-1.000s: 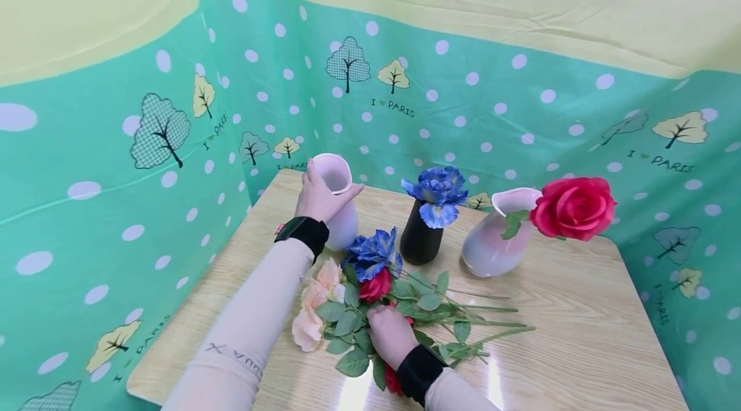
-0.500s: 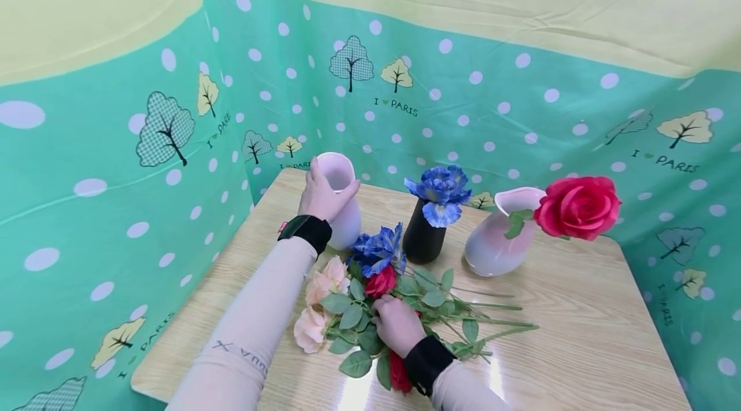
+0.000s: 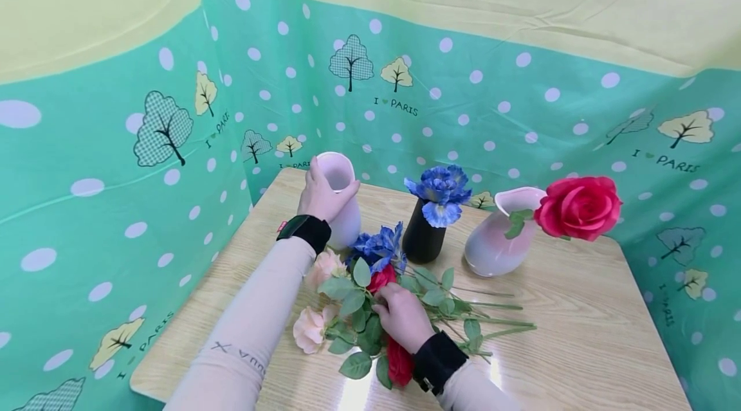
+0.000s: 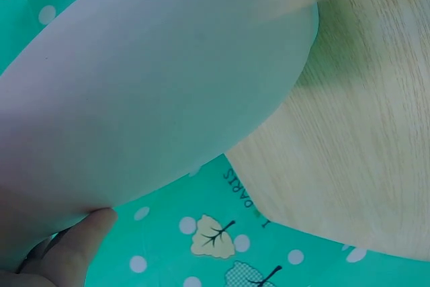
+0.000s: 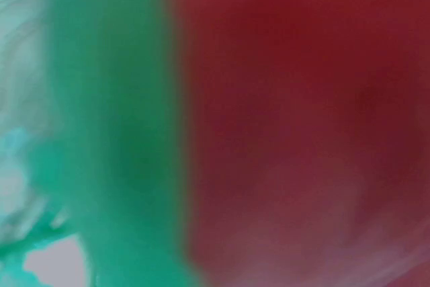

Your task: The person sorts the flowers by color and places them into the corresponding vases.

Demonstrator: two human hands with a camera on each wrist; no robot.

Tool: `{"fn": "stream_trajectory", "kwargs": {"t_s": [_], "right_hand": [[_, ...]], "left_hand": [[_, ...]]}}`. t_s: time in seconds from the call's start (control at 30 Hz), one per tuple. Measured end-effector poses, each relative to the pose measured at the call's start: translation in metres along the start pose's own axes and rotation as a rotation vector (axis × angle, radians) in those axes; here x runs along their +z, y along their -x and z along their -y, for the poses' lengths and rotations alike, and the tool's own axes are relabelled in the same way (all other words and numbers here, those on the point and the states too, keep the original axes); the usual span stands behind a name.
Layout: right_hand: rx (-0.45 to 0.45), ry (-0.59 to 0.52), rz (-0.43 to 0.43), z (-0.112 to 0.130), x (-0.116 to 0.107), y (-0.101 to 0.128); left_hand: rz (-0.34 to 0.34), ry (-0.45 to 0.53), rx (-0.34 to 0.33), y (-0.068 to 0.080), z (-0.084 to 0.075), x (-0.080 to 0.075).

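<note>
Item one, far left of my head view: my left hand (image 3: 321, 195) curls around the neck of the white vase (image 3: 343, 205), thumb on one side of the rim and fingers on the other; the vase stands upright near the back-left corner of the wooden table (image 3: 579, 334). My left wrist view shows the same vase (image 4: 148, 99) filling most of the picture, a fingertip (image 4: 80, 240) pressed to its wall, the table edge (image 4: 363, 166) behind it. Item two, just right and nearer to me: a loose bunch of artificial flowers (image 3: 370, 295) lying on the table, comprising peach blooms (image 3: 312, 327) at the left, a blue bloom (image 3: 379, 247) at the top beside the white vase, a small red bloom, leaves, and green stems (image 3: 492, 321) trailing to the right. Item three: my right hand (image 3: 403, 316) lies in the middle of that bunch, fingers bent down among the leaves and stems; I cannot tell exactly which stem they close on. My right wrist view gives only a red and green blur. Item four, behind the bunch: a black vase (image 3: 422, 237) with one blue flower (image 3: 440, 192), upright. Item five, right: a pale pink vase (image 3: 498, 240) with a large red rose (image 3: 579, 205) leaning over its rim.
</note>
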State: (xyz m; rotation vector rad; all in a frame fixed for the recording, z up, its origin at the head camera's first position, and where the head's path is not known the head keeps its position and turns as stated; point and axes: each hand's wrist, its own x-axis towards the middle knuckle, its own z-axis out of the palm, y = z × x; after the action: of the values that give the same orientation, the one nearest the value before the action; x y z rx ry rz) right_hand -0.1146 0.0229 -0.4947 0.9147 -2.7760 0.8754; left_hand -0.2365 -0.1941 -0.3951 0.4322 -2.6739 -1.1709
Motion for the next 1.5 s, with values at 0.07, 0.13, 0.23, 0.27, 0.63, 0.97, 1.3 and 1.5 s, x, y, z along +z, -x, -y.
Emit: {"fn": "stream_trajectory", "kwargs": {"t_s": [0.07, 0.13, 0.23, 0.27, 0.63, 0.97, 1.3, 1.5], "right_hand": [[0.006, -0.02, -0.05, 0.001, -0.005, -0.002], [0.012, -0.036, -0.105, 0.002, -0.009, -0.004], [0.017, -0.054, -0.179, 0.003, -0.015, -0.008], [0.022, -0.062, -0.198, 0.003, -0.016, -0.009], [-0.016, -0.129, -0.37, -0.001, -0.038, -0.018], [-0.002, -0.207, -0.46, -0.005, -0.06, -0.027], [-0.103, -0.229, -0.583, -0.003, -0.075, -0.033], [-0.171, -0.243, -0.632, -0.001, -0.08, -0.035]], "left_hand": [[0.002, -0.002, 0.004, 0.0, 0.0, 0.0], [0.003, -0.003, 0.012, 0.0, 0.001, 0.0], [-0.001, 0.001, 0.017, -0.001, 0.001, 0.001], [-0.002, 0.002, 0.018, -0.001, 0.002, 0.002], [0.003, 0.006, 0.014, -0.001, 0.001, 0.001], [-0.013, -0.03, 0.013, -0.003, -0.001, 0.002], [0.025, 0.002, -0.009, -0.001, -0.002, -0.001], [0.027, 0.002, 0.0, 0.0, -0.002, -0.002]]}}
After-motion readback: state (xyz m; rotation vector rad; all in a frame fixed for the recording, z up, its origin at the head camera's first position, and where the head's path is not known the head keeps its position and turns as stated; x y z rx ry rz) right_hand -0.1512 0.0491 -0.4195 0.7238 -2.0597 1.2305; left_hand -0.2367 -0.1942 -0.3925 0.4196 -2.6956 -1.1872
